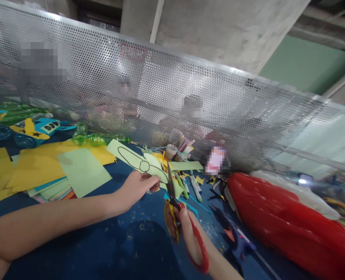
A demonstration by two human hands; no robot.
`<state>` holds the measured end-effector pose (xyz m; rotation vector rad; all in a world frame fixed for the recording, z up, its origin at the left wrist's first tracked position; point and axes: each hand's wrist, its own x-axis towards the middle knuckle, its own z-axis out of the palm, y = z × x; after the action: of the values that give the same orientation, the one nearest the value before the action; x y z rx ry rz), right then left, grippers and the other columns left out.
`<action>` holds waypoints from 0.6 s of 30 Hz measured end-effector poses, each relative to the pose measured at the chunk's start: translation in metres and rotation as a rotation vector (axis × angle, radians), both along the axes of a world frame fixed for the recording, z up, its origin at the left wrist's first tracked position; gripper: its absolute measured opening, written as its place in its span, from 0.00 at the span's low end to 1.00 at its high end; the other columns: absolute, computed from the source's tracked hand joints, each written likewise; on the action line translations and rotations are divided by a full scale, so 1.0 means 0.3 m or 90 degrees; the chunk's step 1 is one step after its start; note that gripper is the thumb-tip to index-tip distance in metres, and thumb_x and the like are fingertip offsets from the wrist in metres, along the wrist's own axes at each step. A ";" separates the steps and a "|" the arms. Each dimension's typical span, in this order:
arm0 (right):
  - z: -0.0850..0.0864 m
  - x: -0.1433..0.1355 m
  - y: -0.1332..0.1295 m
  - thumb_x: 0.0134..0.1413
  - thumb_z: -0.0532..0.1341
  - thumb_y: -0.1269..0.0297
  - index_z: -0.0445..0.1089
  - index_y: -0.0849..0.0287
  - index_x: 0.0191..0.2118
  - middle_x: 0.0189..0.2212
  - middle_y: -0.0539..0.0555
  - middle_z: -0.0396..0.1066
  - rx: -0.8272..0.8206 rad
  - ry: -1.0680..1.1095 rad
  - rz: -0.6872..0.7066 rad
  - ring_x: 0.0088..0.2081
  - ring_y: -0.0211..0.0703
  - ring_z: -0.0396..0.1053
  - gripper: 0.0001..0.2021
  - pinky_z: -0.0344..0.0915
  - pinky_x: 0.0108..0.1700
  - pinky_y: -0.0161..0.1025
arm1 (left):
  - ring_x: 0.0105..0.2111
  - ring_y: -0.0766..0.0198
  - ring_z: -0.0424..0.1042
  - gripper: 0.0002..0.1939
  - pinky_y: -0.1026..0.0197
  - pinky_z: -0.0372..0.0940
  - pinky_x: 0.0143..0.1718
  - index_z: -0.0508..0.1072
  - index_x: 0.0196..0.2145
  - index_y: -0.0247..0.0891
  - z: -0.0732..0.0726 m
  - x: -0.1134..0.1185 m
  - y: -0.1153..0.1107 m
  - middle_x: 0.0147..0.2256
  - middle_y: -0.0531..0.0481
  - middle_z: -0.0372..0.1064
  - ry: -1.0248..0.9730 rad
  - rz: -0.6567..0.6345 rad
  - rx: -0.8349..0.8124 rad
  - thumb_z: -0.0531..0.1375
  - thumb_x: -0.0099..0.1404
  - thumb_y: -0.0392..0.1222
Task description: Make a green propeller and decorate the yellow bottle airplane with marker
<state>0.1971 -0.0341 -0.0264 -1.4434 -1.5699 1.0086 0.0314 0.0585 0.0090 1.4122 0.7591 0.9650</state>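
My left hand (140,183) pinches the lower edge of a pale green paper strip (125,152), which has a propeller-like outline drawn on it in black. In my right hand (182,221) is a pair of scissors (171,189) with red and yellow handles, fingers through the loops. Their blades point up and are parted at the right end of the strip. Whether they touch the paper is hard to tell. Below that end, more green paper (175,188) lies on the blue tabletop (126,241).
Yellow sheets (38,163) and a green sheet (83,171) lie left, near a paper-and-bottle plane (41,130) and green bottles (102,139). Markers (195,186), a lit phone (216,160), a glue gun (238,239) and a red plastic bag (277,217) are right. A perforated metal panel (161,89) stands behind.
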 end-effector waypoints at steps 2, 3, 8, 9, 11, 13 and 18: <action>0.002 0.001 -0.002 0.57 0.38 0.33 0.55 0.55 0.22 0.18 0.49 0.54 -0.009 0.004 0.014 0.20 0.36 0.57 0.31 0.62 0.21 0.35 | 0.25 0.65 0.64 0.13 0.60 0.58 0.31 0.68 0.17 0.37 0.000 -0.002 0.005 0.20 0.51 0.66 0.014 0.004 0.009 0.56 0.55 0.44; 0.002 0.002 -0.002 0.57 0.38 0.33 0.55 0.55 0.21 0.18 0.49 0.54 -0.013 0.007 0.021 0.19 0.36 0.56 0.31 0.62 0.21 0.35 | 0.25 0.65 0.64 0.13 0.60 0.58 0.31 0.68 0.17 0.37 -0.001 -0.003 0.008 0.20 0.51 0.65 0.018 0.003 0.013 0.56 0.55 0.44; -0.008 0.010 0.002 0.58 0.40 0.34 0.55 0.55 0.22 0.17 0.48 0.54 -0.018 0.021 0.013 0.18 0.35 0.55 0.30 0.60 0.20 0.34 | 0.24 0.66 0.63 0.14 0.61 0.57 0.30 0.67 0.16 0.37 -0.010 -0.004 0.023 0.19 0.52 0.65 0.028 -0.012 0.031 0.55 0.56 0.42; -0.007 0.009 0.002 0.58 0.40 0.34 0.55 0.55 0.22 0.17 0.48 0.54 -0.017 0.022 0.014 0.18 0.35 0.55 0.30 0.60 0.20 0.34 | 0.24 0.66 0.63 0.14 0.61 0.57 0.30 0.67 0.16 0.37 -0.011 -0.005 0.025 0.19 0.52 0.65 0.027 -0.014 0.034 0.55 0.56 0.42; -0.001 0.005 0.000 0.57 0.40 0.33 0.55 0.55 0.21 0.16 0.48 0.53 -0.020 0.021 0.015 0.18 0.35 0.55 0.30 0.60 0.20 0.34 | 0.24 0.66 0.63 0.13 0.61 0.57 0.30 0.67 0.16 0.37 -0.011 -0.006 0.027 0.19 0.52 0.64 0.024 -0.018 0.040 0.55 0.56 0.42; 0.006 0.000 -0.002 0.56 0.41 0.32 0.55 0.55 0.22 0.16 0.47 0.53 -0.032 0.023 0.009 0.18 0.34 0.54 0.30 0.60 0.19 0.34 | 0.24 0.66 0.63 0.13 0.61 0.57 0.30 0.67 0.16 0.37 -0.010 -0.006 0.029 0.18 0.52 0.64 0.023 -0.020 0.046 0.55 0.56 0.42; 0.017 -0.008 -0.006 0.56 0.40 0.32 0.55 0.55 0.21 0.15 0.47 0.52 -0.040 0.029 0.001 0.17 0.34 0.53 0.31 0.59 0.19 0.34 | 0.23 0.67 0.62 0.14 0.62 0.57 0.29 0.66 0.16 0.37 -0.007 -0.005 0.032 0.17 0.53 0.63 0.023 -0.026 0.052 0.55 0.56 0.42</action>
<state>0.1947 -0.0357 -0.0213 -1.4521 -1.5193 1.0926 0.0298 0.0682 0.0067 1.5145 0.7221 0.9506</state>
